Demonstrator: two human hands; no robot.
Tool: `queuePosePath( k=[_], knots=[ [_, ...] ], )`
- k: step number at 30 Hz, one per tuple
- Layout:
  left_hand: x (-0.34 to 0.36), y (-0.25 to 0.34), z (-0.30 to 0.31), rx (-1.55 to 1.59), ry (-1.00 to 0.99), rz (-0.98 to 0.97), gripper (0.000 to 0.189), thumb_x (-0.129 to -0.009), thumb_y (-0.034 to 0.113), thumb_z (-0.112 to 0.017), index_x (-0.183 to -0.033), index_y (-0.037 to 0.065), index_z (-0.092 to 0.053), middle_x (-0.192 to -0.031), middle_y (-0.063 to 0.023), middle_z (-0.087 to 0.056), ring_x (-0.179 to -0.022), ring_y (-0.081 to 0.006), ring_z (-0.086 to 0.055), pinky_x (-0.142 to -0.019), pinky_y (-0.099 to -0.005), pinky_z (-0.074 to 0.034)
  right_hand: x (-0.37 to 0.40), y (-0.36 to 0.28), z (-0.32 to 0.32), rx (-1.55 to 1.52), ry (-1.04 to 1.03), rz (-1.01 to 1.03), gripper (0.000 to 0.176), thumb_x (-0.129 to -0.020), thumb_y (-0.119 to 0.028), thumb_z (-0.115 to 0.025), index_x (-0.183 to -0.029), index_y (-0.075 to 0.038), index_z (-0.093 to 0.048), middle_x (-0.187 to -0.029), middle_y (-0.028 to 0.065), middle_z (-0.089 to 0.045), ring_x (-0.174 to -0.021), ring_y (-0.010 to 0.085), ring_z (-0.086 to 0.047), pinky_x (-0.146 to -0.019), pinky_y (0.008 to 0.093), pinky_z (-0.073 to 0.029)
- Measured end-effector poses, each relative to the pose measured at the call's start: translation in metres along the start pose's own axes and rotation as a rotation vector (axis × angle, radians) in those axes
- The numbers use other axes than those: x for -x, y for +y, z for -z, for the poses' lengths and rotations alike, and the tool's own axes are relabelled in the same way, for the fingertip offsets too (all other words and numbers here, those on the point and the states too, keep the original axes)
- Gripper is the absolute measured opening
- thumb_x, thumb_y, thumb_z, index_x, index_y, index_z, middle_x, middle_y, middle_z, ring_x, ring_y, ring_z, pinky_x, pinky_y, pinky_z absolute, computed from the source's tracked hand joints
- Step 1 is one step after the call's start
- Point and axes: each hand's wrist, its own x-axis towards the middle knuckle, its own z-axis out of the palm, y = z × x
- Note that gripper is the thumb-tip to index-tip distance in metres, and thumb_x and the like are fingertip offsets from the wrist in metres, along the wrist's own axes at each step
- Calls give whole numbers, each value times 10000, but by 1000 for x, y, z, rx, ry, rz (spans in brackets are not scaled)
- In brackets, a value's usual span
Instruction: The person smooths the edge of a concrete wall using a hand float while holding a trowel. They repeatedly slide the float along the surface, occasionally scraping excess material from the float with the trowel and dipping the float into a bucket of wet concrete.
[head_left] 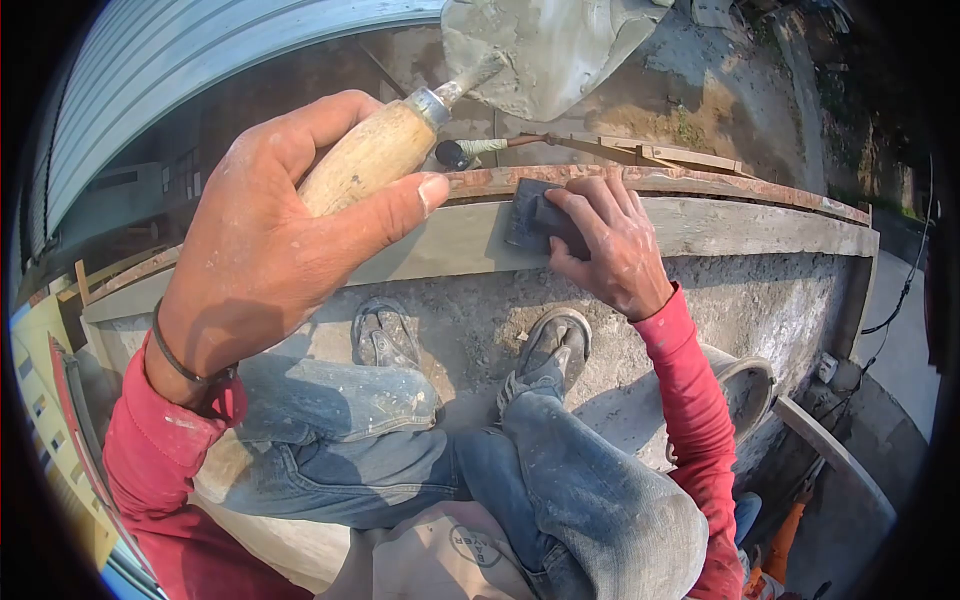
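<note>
My left hand point(265, 225) is wrapped around the wooden handle of a trowel point(370, 160). Its broad metal blade, smeared with wet grey mortar, points away from me at the top of the view. My right hand point(620, 245) grips a dark rectangular block, like a small rubbing float point(527, 215), its underside hidden. That block rests on the smooth grey top of a low wall point(440, 240), beside the board along the far edge. Mortar specks dot both hands.
A long wooden board point(700, 182) lines the wall's outer edge, with a drop beyond. Below, another person point(455, 153) reaches toward timber. A mortar-stained bucket point(745, 395) stands to my right, near a plank point(835, 455) and hanging cables. Corrugated roofing point(170, 90) rises left.
</note>
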Motion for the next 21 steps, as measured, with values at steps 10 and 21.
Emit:
queuePosePath(
  k=[10, 21],
  knots=[
    [3, -3, -4, -126, 13, -121, 303, -947, 273, -827, -1080, 47, -675, -837, -5, -632, -706, -87, -580, -625, -272, -480, -16, -6, 93, -68, 358, -61, 550, -692, -43, -713, -1241, -23, -693, -1151, 167, -620, -1019, 350, -623, -901, 452, -540],
    [9, 1, -6, -147, 47, -82, 311, -937, 268, -833, -1078, 38, -679, -864, -23, -649, -753, -99, -590, -680, -282, -495, -34, 10, 103, 3, 383, 30, 557, -677, -46, -698, -1233, -47, -734, -1133, 169, -621, -1028, 329, -628, -910, 442, -545]
  ],
)
